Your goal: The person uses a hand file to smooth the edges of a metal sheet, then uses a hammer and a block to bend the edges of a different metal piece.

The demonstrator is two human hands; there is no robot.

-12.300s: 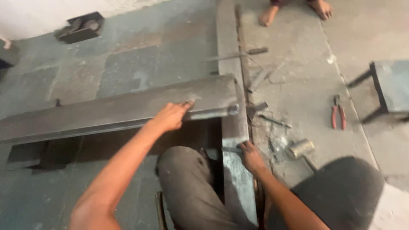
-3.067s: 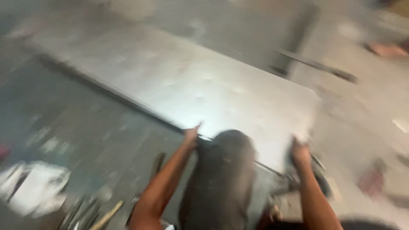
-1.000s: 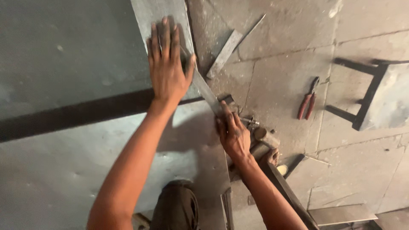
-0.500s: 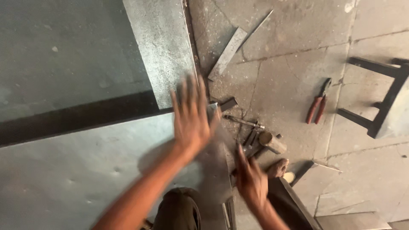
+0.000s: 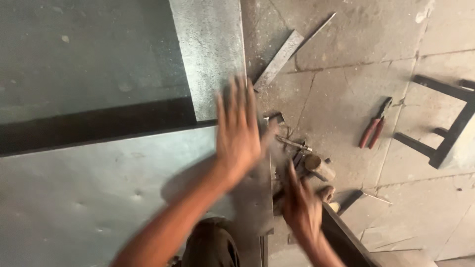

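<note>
Metal sheet [image 5: 99, 198] under spread left hand [image 5: 238, 131]; right hand [image 5: 302, 210] beside edge, grip seemingly empty, blurred.

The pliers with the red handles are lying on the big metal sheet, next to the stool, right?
Not quite. The head view shows the red-handled pliers lying on the bare concrete floor, not on the metal sheet. The sheet is far over on the other side, under the left hand. They are indeed next to the dark stool.
</note>
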